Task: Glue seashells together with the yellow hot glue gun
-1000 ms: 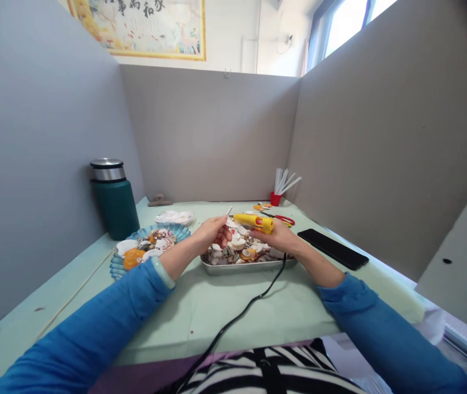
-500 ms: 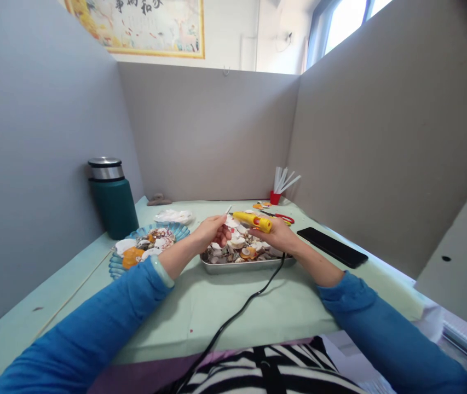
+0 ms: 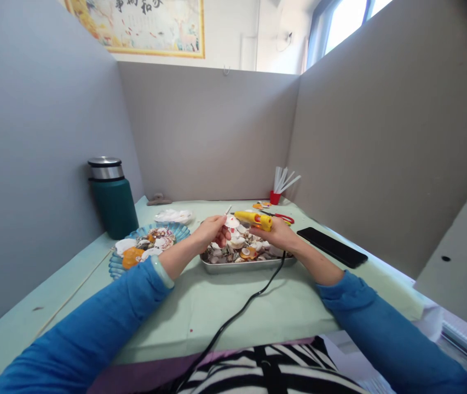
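Observation:
My left hand (image 3: 212, 231) is closed, pinching a thin white stick (image 3: 228, 210) that points up past the fingertips. In my right hand (image 3: 279, 234) is a yellow hot glue gun (image 3: 253, 219), its nozzle turned left toward the stick; a small orange light shows on it. A black cord (image 3: 241, 311) runs from the gun down toward my lap. Both hands hover over a metal tray (image 3: 245, 266) heaped with seashells (image 3: 237, 242). What the curled lower fingers of my left hand may cover cannot be made out.
To the left are a blue scalloped dish (image 3: 115, 268) of shells, a white pile (image 3: 174, 216) and a green thermos (image 3: 114, 205). Behind my right hand lie red-handled scissors (image 3: 286, 218) and a red cup (image 3: 275, 198) of white sticks. A black phone (image 3: 332, 247) lies right. Grey partitions (image 3: 212, 131) surround the table.
The glue gun has rolled slightly in my right hand and its nozzle has shifted a little to the right. My left hand and the stick stay almost where they were.

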Motion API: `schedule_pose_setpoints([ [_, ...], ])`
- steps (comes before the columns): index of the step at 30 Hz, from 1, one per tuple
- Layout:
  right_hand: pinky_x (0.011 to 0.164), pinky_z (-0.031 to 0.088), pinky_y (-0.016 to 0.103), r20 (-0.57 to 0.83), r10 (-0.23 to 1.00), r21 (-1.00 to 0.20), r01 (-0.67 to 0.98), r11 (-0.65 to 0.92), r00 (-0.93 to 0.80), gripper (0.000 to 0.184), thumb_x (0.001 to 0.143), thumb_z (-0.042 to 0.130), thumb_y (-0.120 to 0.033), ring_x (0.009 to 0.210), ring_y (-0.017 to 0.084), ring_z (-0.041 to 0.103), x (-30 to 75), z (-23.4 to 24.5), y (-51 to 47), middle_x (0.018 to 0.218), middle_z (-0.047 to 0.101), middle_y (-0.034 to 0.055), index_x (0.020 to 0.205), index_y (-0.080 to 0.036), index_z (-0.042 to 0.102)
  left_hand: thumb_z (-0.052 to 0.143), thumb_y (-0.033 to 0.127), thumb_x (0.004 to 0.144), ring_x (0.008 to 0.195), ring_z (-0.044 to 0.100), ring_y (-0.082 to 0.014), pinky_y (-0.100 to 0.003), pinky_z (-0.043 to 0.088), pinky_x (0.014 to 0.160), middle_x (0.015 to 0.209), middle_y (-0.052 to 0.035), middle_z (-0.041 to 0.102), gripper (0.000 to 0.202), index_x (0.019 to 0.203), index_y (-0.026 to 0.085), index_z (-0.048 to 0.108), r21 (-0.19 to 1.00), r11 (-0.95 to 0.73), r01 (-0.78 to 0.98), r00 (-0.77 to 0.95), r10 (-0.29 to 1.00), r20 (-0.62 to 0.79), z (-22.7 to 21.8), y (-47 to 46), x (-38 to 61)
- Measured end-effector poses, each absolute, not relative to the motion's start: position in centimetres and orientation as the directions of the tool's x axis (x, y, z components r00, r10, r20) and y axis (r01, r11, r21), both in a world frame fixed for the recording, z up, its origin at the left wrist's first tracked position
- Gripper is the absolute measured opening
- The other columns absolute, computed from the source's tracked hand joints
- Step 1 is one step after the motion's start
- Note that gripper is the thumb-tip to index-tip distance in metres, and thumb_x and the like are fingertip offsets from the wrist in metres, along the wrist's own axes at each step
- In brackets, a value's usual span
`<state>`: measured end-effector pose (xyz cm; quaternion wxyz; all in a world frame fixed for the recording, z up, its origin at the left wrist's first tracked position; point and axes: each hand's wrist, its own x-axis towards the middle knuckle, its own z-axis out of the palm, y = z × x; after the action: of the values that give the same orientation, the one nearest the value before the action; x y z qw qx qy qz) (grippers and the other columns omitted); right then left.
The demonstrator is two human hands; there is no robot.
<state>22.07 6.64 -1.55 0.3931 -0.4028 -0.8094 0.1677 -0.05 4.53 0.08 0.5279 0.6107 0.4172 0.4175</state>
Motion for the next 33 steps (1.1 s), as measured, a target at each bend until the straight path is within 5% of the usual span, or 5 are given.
schedule_pose_setpoints([
  [33,0.049,0.040,0.025,0.536,0.779,-0.583,0.524,0.621,-0.326,0.037,0.074,0.058,-0.053,0.053,0.013,0.049,21.87,-1.43,6.15,0.059,0.055,0.0005,0.078,-0.016,0.064,0.038,0.032,0.090,0.031,0.047,-0.0076,-0.018,0.033,0.036,0.051,0.0018,0.057,0.020,0.079,0.017,0.043,0.968,-0.121,0.222,0.220,0.973,0.071,-0.16,4.75,0.18],
])
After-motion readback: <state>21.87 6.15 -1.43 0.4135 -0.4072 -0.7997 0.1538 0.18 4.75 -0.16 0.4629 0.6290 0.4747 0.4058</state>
